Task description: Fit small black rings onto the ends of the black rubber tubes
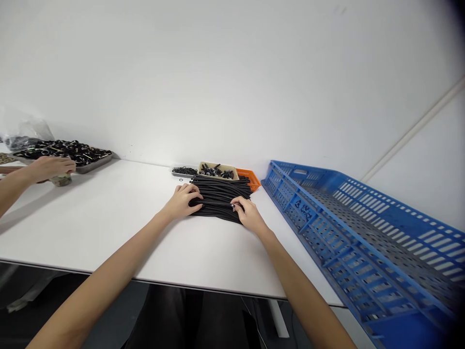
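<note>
A dense bundle of thin black tubes (218,194) lies across the white table in front of me. My left hand (182,201) rests at the bundle's left end, its thumb and fingers curled about one of the black tubes. At the right end, my right hand (250,214) pinches a small shiny metal fitting (233,205) between thumb and fingertips. Whether this fitting is joined to a tube is too small to tell. Just behind the bundle stands a cream tray (201,166) holding small black and metal parts.
A long blue plastic crate (312,213) stands to the right. Behind the bundle are an orange basket (255,182) and a grey tray (175,173) of black rings. At left, a co-worker's hand (51,168) is by a metal tray (96,166) heaped with black parts.
</note>
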The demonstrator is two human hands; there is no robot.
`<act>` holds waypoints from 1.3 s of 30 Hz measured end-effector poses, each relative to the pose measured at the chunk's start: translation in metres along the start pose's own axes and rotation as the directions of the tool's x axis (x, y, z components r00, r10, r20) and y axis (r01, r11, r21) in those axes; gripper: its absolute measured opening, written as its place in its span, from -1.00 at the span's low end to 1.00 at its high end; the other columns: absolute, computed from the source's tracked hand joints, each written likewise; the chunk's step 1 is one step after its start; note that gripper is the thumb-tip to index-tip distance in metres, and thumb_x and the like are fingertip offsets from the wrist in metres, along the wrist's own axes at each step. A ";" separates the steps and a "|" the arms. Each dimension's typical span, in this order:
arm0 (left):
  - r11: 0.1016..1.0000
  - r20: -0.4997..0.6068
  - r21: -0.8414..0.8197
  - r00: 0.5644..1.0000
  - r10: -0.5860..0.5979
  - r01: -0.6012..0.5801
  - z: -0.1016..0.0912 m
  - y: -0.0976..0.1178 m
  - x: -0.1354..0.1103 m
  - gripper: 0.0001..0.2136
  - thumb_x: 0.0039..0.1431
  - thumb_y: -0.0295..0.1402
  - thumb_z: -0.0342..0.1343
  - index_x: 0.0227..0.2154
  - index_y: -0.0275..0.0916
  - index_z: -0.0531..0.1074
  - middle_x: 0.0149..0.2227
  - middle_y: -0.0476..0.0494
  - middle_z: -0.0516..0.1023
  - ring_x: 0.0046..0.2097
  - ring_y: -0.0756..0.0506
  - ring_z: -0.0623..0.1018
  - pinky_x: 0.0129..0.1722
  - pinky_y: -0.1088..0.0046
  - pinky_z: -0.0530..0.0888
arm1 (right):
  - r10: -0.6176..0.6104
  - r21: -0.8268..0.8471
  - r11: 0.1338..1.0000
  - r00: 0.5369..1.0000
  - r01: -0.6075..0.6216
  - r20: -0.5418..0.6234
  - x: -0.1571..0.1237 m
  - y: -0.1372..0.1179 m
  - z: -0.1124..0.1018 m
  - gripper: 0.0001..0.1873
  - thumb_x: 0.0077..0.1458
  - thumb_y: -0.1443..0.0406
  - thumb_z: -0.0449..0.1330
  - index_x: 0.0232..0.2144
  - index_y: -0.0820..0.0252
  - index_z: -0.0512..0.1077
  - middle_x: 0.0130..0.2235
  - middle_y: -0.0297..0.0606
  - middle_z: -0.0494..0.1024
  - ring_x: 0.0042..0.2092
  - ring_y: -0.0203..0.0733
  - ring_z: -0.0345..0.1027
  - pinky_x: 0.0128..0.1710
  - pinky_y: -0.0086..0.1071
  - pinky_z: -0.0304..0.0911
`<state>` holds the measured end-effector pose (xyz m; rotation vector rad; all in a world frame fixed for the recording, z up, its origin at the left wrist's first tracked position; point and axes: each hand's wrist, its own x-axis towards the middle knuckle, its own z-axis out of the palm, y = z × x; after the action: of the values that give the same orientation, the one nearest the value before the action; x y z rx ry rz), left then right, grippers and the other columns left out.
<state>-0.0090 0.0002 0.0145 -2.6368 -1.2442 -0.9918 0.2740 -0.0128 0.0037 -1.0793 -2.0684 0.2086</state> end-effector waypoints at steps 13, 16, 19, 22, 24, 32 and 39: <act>1.000 0.003 -0.015 1.000 0.006 -0.006 0.002 -0.005 0.001 -0.79 0.24 -0.16 0.06 -0.25 -0.14 0.51 -0.13 -0.15 0.50 -0.08 -0.18 0.40 -0.04 0.18 0.27 | 0.085 0.142 0.989 0.920 -0.032 -0.383 0.001 -0.002 -0.016 -0.79 0.20 0.16 0.01 -0.28 0.12 0.37 -0.45 -0.30 0.43 -0.39 -0.16 0.35 -0.33 -0.30 0.27; 1.000 -0.016 -0.012 1.000 0.009 -0.009 0.001 -0.004 0.003 -0.77 0.31 -0.18 -0.03 -0.24 -0.15 0.47 -0.16 -0.14 0.52 -0.10 -0.16 0.42 -0.05 0.21 0.25 | 0.091 0.166 0.986 0.924 -0.030 -0.371 0.000 -0.002 -0.014 -0.79 0.20 0.15 0.02 -0.27 0.12 0.38 -0.43 -0.28 0.46 -0.38 -0.15 0.38 -0.32 -0.29 0.28; 1.000 -0.063 0.010 0.998 -0.026 0.027 -0.002 -0.005 0.004 -0.76 0.36 -0.24 -0.13 -0.24 -0.16 0.43 -0.23 -0.12 0.55 -0.18 -0.14 0.44 -0.07 0.24 0.25 | 0.109 0.173 0.984 0.934 -0.052 -0.339 0.001 0.000 -0.011 -0.77 0.19 0.12 0.05 -0.26 0.11 0.39 -0.36 -0.25 0.50 -0.32 -0.13 0.41 -0.29 -0.28 0.30; 0.993 -0.129 0.052 0.987 -0.100 0.107 -0.004 -0.008 0.004 -0.75 0.37 -0.29 -0.18 -0.20 -0.16 0.42 -0.25 -0.12 0.55 -0.19 -0.14 0.46 -0.08 0.25 0.24 | 0.110 0.133 0.989 0.943 -0.071 -0.314 0.002 0.005 -0.011 -0.75 0.17 0.09 0.10 -0.25 0.10 0.42 -0.34 -0.25 0.52 -0.31 -0.12 0.40 -0.24 -0.26 0.31; 0.986 -0.165 0.067 0.977 -0.138 0.151 -0.005 -0.009 0.005 -0.74 0.37 -0.32 -0.19 -0.15 -0.15 0.42 -0.22 -0.13 0.54 -0.16 -0.15 0.47 -0.09 0.26 0.24 | 0.094 0.103 0.993 0.946 -0.065 -0.310 0.003 0.009 -0.013 -0.75 0.17 0.09 0.11 -0.28 0.11 0.44 -0.34 -0.25 0.52 -0.32 -0.12 0.39 -0.23 -0.25 0.31; 0.962 -0.247 0.061 0.938 -0.245 0.268 0.004 -0.020 0.009 -0.72 0.31 -0.36 -0.08 -0.03 -0.12 0.47 -0.24 -0.15 0.49 -0.10 -0.17 0.47 -0.11 0.27 0.27 | 0.049 0.022 0.999 0.918 -0.044 -0.394 0.007 0.019 -0.012 -0.75 0.18 0.10 0.10 -0.36 0.13 0.43 -0.31 -0.20 0.49 -0.32 -0.13 0.37 -0.33 -0.27 0.34; 0.946 -0.201 0.014 0.928 -0.314 0.323 0.001 -0.017 0.009 -0.76 0.28 -0.33 -0.06 -0.16 -0.14 0.51 -0.27 -0.12 0.51 -0.13 -0.15 0.49 -0.08 0.24 0.28 | 0.043 0.016 0.999 0.938 -0.040 -0.344 0.006 0.031 -0.003 -0.85 0.15 0.22 0.09 -0.37 0.13 0.42 -0.31 -0.20 0.50 -0.23 -0.07 0.40 -0.17 -0.16 0.37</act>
<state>-0.0162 0.0177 0.0148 -2.2767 -1.6552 -1.2147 0.2935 0.0108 -0.0058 -1.0705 -1.7308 0.0434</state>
